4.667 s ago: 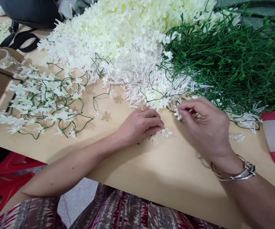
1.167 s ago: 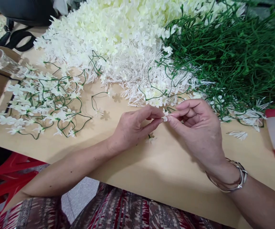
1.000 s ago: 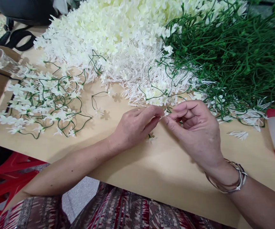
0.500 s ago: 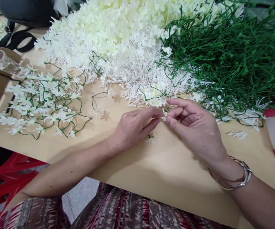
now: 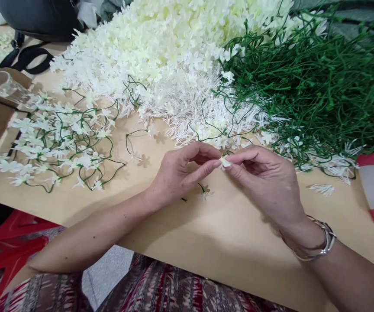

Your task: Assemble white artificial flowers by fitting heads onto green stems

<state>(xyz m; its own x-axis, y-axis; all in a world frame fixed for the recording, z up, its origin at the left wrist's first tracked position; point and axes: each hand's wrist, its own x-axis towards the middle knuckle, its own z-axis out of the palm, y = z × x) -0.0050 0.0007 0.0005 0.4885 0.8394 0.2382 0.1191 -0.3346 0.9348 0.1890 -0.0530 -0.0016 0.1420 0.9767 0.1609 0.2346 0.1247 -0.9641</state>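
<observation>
Left hand (image 5: 187, 171) and right hand (image 5: 266, 182) both have thumb and fingertips pinched on a little white flower (image 5: 224, 163), right around mid-frame. Flowered green stems (image 5: 66, 141) sprawl at left, the big white petal pile (image 5: 161, 47) sits up top, green stem heap (image 5: 317, 82) upper right.

Over there, the left hand (image 5: 182, 171) and right hand (image 5: 265, 184) nearly meet, thumbs and index fingers pinching.
</observation>
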